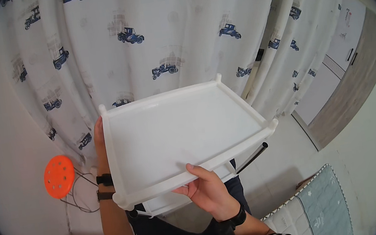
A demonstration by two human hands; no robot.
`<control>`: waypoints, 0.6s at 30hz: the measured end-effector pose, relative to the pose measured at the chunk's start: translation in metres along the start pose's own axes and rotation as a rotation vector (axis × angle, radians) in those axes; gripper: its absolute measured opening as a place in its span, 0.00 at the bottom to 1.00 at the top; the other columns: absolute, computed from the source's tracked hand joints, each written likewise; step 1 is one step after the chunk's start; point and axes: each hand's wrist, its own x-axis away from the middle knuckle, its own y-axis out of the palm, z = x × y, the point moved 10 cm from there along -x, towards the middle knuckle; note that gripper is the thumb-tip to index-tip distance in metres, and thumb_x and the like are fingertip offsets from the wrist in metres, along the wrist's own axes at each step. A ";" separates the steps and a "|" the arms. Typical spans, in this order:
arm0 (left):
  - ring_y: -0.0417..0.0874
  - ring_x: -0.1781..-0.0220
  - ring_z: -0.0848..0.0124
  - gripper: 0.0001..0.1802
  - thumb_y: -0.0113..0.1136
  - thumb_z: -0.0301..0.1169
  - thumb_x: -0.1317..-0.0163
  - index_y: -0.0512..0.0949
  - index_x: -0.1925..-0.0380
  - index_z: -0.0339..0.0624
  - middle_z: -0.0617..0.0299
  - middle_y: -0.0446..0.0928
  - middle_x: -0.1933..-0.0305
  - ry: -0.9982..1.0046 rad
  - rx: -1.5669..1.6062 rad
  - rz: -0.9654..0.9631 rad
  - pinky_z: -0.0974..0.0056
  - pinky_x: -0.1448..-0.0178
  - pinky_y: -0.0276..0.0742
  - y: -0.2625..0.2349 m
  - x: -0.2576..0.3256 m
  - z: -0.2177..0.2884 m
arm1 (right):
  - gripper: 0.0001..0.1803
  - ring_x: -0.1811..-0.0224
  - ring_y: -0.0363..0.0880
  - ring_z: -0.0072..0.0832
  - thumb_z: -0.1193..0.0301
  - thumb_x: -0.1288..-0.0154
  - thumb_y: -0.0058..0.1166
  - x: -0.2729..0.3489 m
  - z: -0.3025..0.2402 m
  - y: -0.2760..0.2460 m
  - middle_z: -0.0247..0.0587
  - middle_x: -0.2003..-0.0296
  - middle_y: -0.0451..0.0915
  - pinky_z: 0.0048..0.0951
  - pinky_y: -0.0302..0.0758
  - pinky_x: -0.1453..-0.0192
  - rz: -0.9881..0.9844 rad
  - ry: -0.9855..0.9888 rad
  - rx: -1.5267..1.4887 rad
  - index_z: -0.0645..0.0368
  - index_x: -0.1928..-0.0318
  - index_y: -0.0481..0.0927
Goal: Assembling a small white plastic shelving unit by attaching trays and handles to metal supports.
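Note:
I hold a white plastic shelf tray [176,133] flat in front of me, with raised rims and a socket at each corner. My left hand [99,141] grips its left rim, the fingers mostly hidden behind the edge. My right hand [207,188] holds the near rim from below, with the thumb on top of the edge. Under the tray sits a second white shelf [170,200], and a dark metal pole [252,156] sticks out to the right beneath it. Both wrists wear black bands.
A white curtain printed with blue old-style cars [149,41] hangs close behind the tray. An orange round stool [59,176] stands at the left, with thin cables beside it. A pale blue mat [320,204] lies on the floor at the lower right. A wooden door frame [359,80] is at the right.

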 end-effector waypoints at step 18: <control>0.74 0.73 0.78 0.09 0.47 0.30 0.35 0.71 0.63 0.34 0.63 0.73 0.69 0.054 0.061 -0.045 0.74 0.73 0.73 -0.007 -0.032 -0.056 | 0.23 0.50 0.73 0.34 0.80 0.47 0.51 0.000 -0.020 -0.026 0.40 0.54 0.73 0.37 0.71 0.47 0.177 -0.175 0.016 0.62 0.48 0.67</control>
